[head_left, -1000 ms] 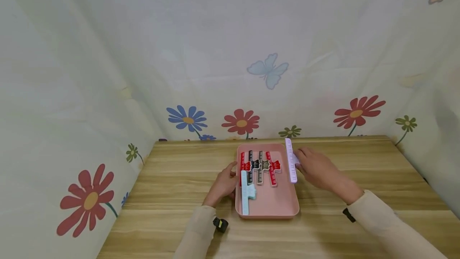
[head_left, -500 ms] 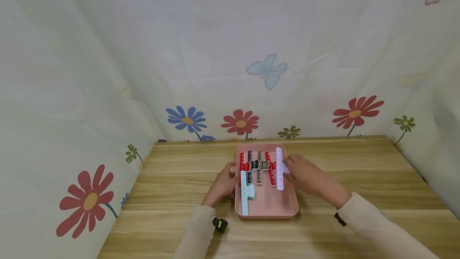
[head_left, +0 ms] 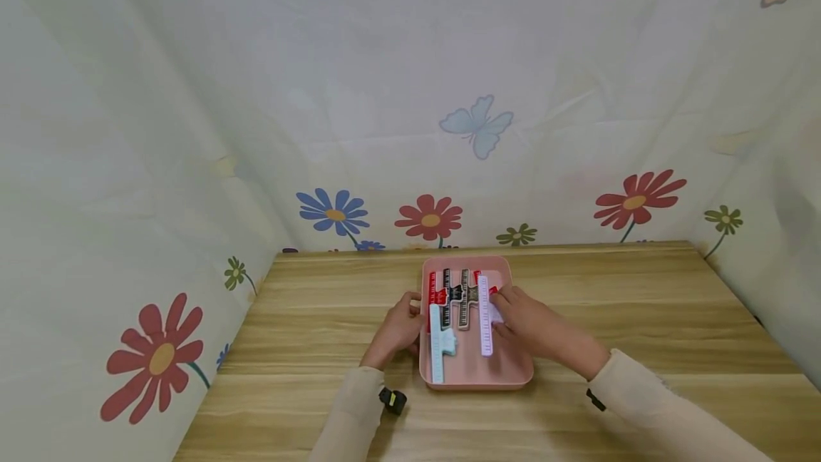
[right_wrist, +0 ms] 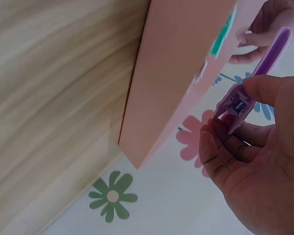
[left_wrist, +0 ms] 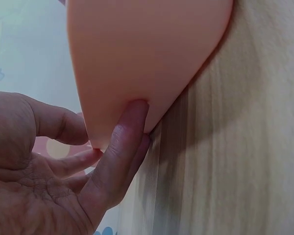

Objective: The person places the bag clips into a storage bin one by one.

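My right hand [head_left: 535,323] pinches a light purple piano-key clip [head_left: 485,316] by its handle, over the pink tray [head_left: 477,375]. In the right wrist view the purple clip [right_wrist: 239,105] shows its spring between thumb and fingers. My left hand [head_left: 399,326] is at the tray's left side. In the left wrist view its fingers [left_wrist: 120,147] rest against the outer wall of the tray [left_wrist: 147,54]. In the tray lie a light blue clip [head_left: 437,351], a black clip [head_left: 447,309], a grey clip [head_left: 465,305] and two red clips, one partly covered by the purple clip.
The tray stands on a wooden table [head_left: 321,319] near its back edge. A pale curtain [head_left: 385,91] printed with flowers and a butterfly hangs behind and along both sides.
My right hand has brought the purple clip leftward and nearer me, from the tray's right rim to over its interior, now covering part of the right red clip. The left hand has stayed.
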### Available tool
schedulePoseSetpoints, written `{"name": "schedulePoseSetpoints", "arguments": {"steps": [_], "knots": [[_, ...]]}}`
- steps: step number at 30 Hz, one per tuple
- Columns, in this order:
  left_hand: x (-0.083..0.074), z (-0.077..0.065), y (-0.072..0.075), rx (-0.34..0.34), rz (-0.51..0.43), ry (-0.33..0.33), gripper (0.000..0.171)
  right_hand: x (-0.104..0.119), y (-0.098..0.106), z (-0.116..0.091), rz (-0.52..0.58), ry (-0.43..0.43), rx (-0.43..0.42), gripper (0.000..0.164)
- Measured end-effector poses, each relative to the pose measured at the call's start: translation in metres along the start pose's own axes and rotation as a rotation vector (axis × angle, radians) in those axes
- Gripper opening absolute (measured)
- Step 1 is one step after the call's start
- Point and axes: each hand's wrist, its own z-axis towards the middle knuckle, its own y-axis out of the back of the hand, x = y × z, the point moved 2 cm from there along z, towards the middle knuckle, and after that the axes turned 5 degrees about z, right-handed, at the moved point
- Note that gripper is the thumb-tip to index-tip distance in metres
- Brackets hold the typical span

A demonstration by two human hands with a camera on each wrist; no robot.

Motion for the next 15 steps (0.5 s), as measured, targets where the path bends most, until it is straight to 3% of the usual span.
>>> {"name": "schedulePoseSetpoints", "arguments": {"steps": [8, 15], "knots": [[0.003, 0.001, -0.001, -0.006, -0.026, -0.045, 0.043, 0.005, -0.013, 0.002, -0.003, -0.011, 0.041, 0.053], [0.003, 0.001, -0.001, 0.004, -0.025, -0.039, 0.043, 0.011, -0.023, 0.005, -0.016, 0.006, 0.039, 0.053]]}}
